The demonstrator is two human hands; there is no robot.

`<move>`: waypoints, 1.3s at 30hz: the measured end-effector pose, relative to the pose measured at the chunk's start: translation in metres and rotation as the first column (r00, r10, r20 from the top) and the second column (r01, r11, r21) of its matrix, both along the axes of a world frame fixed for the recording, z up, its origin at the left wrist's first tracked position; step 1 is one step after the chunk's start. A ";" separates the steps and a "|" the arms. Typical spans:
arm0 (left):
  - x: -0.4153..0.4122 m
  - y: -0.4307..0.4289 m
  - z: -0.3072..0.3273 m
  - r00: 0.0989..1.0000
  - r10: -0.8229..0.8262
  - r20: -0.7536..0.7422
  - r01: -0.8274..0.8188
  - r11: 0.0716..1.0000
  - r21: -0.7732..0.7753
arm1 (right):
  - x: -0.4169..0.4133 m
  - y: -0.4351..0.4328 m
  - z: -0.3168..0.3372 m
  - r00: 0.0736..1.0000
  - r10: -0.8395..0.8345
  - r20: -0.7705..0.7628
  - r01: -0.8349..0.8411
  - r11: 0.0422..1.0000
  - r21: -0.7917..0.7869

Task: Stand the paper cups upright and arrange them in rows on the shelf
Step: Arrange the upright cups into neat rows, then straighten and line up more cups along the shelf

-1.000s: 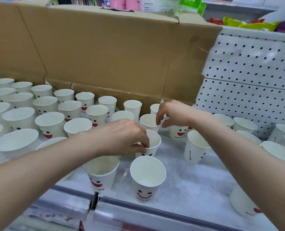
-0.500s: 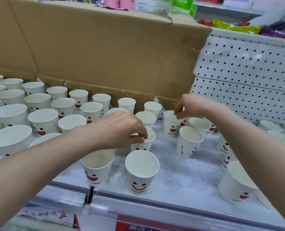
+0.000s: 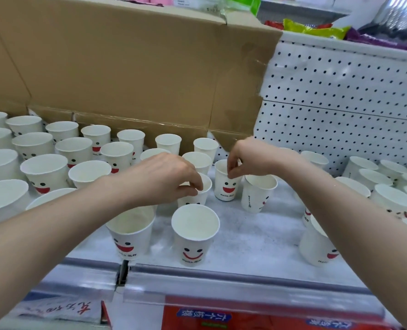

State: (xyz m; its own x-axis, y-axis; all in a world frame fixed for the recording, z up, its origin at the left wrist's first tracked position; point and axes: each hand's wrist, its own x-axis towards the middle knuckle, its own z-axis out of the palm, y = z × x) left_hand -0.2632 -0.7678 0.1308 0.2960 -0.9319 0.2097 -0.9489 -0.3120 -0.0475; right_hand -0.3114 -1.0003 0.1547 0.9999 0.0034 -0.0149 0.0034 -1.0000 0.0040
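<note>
Our right hand (image 3: 252, 158) pinches the far rim of a smiley paper cup (image 3: 226, 186) between thumb and curled fingertips. That cup stands upright on the white shelf (image 3: 245, 234), just in front of the right-hand corner of the cardboard box (image 3: 126, 67). Under its black eyes and red mouth we read "Hello." and then characters too small to make out.

Our left hand (image 3: 164, 177) is curled too, thumb and forefinger nipping the rim of a second cup (image 3: 194, 198). It stands a little further out from the cardboard box, largely hidden under our knuckles.

Further out again, near the shelf's edge, stands a front cup (image 3: 193, 236), upright, with the same "Hello." print. A half-covered cup (image 3: 131, 236) sits beside it under our left forearm. A turned cup (image 3: 257, 194), out from the box's right corner, shows its print sideways.

Along the foot of the cardboard box and outward from it, the rowed cups (image 3: 45, 172) stand mouth up in ranks. Beyond the box's right edge, before the white pegboard (image 3: 340, 91), the loose cups (image 3: 388, 201) stand less evenly.

Furthest from the box, a clear price rail (image 3: 221, 282) runs along the shelf's front edge. Below it are a red label (image 3: 221, 317) with white Chinese characters and a white tag (image 3: 55, 310) with red handwriting, both too blurred for us to read.
</note>
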 end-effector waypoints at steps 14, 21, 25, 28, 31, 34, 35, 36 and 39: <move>-0.072 -0.034 0.022 0.994 -0.044 0.103 0.066 0.974 -0.219 | -0.134 -0.019 0.014 0.838 -0.270 0.474 0.199 0.961 0.194; -0.079 -0.121 0.004 0.975 0.105 0.194 -0.126 0.987 0.098 | -0.198 -0.039 -0.029 0.878 -0.266 0.398 0.250 0.964 0.093; -0.092 -0.142 -0.004 0.964 0.190 0.186 -0.209 0.974 0.084 | -0.220 -0.053 -0.033 0.951 -0.152 0.269 0.126 0.986 0.111; -0.108 -0.134 -0.005 0.962 0.229 0.149 -0.237 0.971 0.041 | -0.224 -0.064 -0.038 0.965 -0.053 0.255 0.023 0.992 0.120; -0.128 -0.106 -0.009 0.963 0.253 0.096 -0.252 0.967 -0.015 | -0.215 -0.068 -0.045 0.948 0.043 0.316 -0.082 0.990 0.111; -0.152 -0.068 -0.016 0.960 0.274 0.049 -0.272 0.961 -0.045 | -0.200 -0.064 -0.050 0.916 0.131 0.381 -0.186 0.976 0.112; -0.159 -0.056 -0.019 0.961 0.270 0.050 -0.268 0.962 -0.057 | -0.194 -0.062 -0.052 0.905 0.150 0.399 -0.213 0.970 0.120; -0.166 -0.047 -0.022 0.963 0.264 0.055 -0.260 0.962 -0.079 | -0.188 -0.060 -0.054 0.898 0.163 0.409 -0.234 0.964 0.128; -0.172 -0.027 -0.029 0.956 0.279 0.089 -0.263 0.952 -0.160 | -0.166 -0.052 -0.061 0.902 0.178 0.394 -0.256 0.954 0.157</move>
